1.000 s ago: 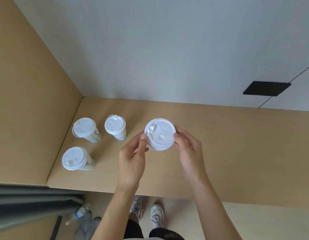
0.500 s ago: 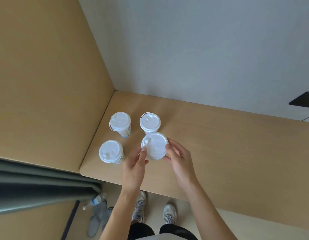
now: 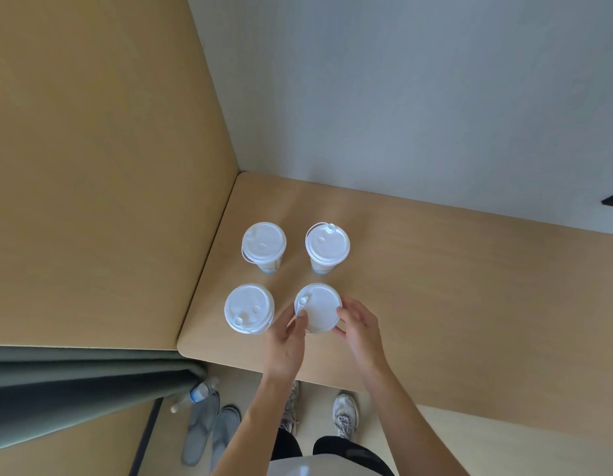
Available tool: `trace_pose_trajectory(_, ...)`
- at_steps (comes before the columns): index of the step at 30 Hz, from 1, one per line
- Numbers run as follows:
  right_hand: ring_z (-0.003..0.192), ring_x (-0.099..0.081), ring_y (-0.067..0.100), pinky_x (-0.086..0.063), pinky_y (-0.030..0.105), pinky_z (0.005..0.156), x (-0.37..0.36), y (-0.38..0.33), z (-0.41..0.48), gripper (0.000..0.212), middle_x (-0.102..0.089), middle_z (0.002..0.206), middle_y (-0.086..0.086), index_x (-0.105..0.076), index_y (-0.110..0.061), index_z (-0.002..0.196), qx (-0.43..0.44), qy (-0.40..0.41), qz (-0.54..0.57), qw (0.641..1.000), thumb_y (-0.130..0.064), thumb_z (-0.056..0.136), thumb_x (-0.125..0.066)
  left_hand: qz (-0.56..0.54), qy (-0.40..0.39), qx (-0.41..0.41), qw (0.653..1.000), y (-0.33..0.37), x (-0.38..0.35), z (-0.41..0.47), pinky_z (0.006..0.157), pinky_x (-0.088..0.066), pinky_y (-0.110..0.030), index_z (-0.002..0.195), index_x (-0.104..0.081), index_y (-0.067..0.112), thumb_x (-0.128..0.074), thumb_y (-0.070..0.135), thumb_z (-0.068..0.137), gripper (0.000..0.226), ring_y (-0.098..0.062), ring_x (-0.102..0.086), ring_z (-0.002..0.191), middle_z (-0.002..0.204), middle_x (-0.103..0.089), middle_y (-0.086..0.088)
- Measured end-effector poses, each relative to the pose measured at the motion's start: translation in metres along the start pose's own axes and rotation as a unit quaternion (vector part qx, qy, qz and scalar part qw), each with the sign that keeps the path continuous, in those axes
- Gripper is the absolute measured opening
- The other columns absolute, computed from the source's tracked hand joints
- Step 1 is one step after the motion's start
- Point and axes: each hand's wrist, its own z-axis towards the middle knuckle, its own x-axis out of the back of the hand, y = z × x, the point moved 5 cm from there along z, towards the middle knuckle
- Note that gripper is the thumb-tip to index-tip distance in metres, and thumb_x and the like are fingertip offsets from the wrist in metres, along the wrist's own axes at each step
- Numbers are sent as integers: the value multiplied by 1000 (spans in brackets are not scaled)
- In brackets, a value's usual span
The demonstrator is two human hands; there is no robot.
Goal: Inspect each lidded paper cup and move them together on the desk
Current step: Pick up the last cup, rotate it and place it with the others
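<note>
Fingers of my left hand (image 3: 287, 341) and right hand (image 3: 360, 329) clasp the fourth cup (image 3: 318, 312) by its lid rim. I set it near the desk (image 3: 435, 304) front edge, squaring the other three cups (image 3: 264, 242) (image 3: 327, 243) (image 3: 249, 308) by the left corner.

No legible text, brand, number or sign anywhere. Faint blue print low on the far left cup (image 3: 268, 266), too small to read. Blue label band on the bottle (image 3: 197, 395) on the floor, likewise unreadable. Plain white lids.
</note>
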Motion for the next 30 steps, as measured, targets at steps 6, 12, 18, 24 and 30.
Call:
trace_pose_trajectory(6, 110, -70, 24, -63, 39, 87, 2, 4, -1, 26, -74, 114, 11, -74, -7, 112, -2, 15, -5, 1000, 1, 99, -53, 3, -19, 20, 1000, -1, -2, 3, 100, -51, -31, 114, -69, 37, -52, 16, 107, 29, 18, -67, 97, 99, -74, 37)
trace_pose_trajectory(12, 113, -71, 22, -60, 51, 98, 2, 1, -9, 23, -76, 112, 0, -74, -23, 109, -10, 26, -80, 996, -11, 97, -59, 32, -26, 14, 999, -2, 0, 5, 94, -51, -24, 119, -70, 26, -51, 20, 107, 22, 13, -68, 91, 95, -75, 27)
trace_pose_trajectory(18, 140, -50, 11, -42, 33, 115, 5, -9, -17, 81, -54, 151, -5, -42, -26, 157, 39, -6, -240, 970, -39, 83, -73, 168, -33, 32, 985, -6, 23, -13, 77, -46, -17, 106, -67, 10, -60, 47, 99, 38, -18, -70, 99, 106, -72, -7)
trace_pose_trajectory(24, 134, -32, -3, -26, 19, 110, -10, -19, -21, 105, -33, 143, -21, -28, -29, 161, 139, -47, -356, 923, -37, 76, -89, 296, 144, -156, 932, 17, 85, -46, 75, -50, -28, 96, -62, 21, -93, 25, 69, 41, -13, -58, 85, 99, -61, 6)
trace_pose_trajectory(30, 139, -37, 14, -27, 20, 109, -30, -7, -18, 112, -35, 143, -13, -31, -22, 160, 202, -43, -389, 898, -31, 68, -94, 343, 78, -192, 916, 15, 92, 11, 100, -45, -38, 153, -39, 14, -97, 26, 64, 108, -28, -36, 137, 154, -41, -15)
